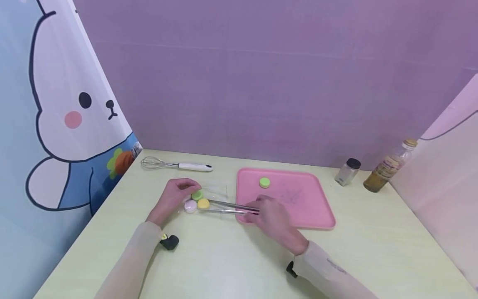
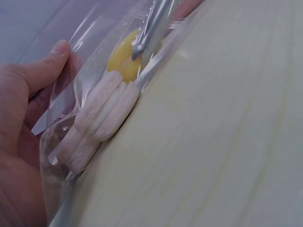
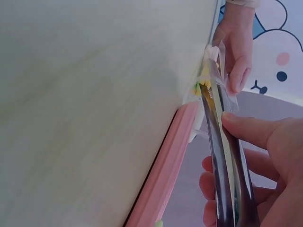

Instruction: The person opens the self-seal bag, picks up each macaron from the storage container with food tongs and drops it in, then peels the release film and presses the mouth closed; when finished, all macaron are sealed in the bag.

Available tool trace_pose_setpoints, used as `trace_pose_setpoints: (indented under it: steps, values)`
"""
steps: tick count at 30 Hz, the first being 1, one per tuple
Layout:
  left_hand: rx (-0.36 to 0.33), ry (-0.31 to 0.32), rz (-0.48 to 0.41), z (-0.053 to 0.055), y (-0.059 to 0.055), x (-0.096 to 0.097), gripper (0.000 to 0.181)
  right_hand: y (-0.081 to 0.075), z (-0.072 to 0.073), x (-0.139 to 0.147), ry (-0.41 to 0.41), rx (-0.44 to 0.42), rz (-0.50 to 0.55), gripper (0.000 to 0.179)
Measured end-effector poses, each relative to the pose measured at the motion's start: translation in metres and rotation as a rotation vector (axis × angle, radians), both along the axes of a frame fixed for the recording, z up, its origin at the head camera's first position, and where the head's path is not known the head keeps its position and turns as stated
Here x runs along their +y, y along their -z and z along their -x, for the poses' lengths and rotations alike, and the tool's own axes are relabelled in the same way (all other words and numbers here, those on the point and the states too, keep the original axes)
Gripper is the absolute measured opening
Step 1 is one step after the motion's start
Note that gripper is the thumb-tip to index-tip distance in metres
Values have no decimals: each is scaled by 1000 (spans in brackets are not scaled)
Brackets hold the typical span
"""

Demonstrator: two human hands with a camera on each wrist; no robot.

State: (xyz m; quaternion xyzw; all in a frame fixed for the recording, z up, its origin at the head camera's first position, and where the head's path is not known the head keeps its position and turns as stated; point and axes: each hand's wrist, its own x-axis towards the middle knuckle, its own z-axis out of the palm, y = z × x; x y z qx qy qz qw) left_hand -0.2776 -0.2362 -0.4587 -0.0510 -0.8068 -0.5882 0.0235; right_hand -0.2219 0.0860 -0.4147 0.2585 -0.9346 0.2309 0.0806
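Note:
A clear plastic bag (image 1: 216,192) lies on the table with a green macaron (image 1: 197,194), a yellow macaron (image 1: 203,203) and pale pink macarons (image 2: 106,104) in it. My left hand (image 1: 174,196) pinches the bag's film between thumb and fingers, beside the macarons. My right hand (image 1: 272,218) grips metal tongs (image 3: 227,156), thumb on one arm and fingers round the other. The tongs reach left into the bag, their toothed tips at the yellow macaron. Another green macaron (image 1: 264,182) sits on the pink tray (image 1: 310,199), beyond my right hand.
A whisk (image 1: 194,167) with a white handle lies at the back left. At the back right stand a small jar (image 1: 347,172) with a black lid and a corked bottle (image 1: 388,166) of brown contents. Behind the table hangs a purple backdrop (image 1: 261,91).

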Motion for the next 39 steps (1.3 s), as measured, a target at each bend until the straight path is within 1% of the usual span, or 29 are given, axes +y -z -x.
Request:
trace_pose_setpoints:
  steps: [2,6,11,18,20,23,27,33,37,39]
  values:
    - [0,2,-1,0,1,0,21,-1,0,-2,-2,-13,9,21]
    - [16,9,1,1,1,0,24,-2,0,-4,-1,-12,17,21]
    - [24,9,7,1,1,0,24,-2,1,-5,-13,18,-1,21]
    - [-4,3,1,-1,1,-1,21,-2,-1,-6,-24,67,-16,22]
    - [-3,5,4,-1,1,-1,21,-1,-1,-7,-28,81,-20,23]
    - [-2,3,5,-1,0,-1,21,-1,-2,-7,-37,86,-19,22]
    - [-8,7,3,-1,2,-2,22,0,-3,-7,-42,72,-16,21]
    - [-13,3,-8,-1,2,-2,21,2,-1,-3,-9,57,-15,25]
    - [-4,4,-1,0,1,-2,22,1,-5,11,33,37,15,27]
    - [-6,1,1,0,0,-1,22,0,-8,20,46,59,30,28]
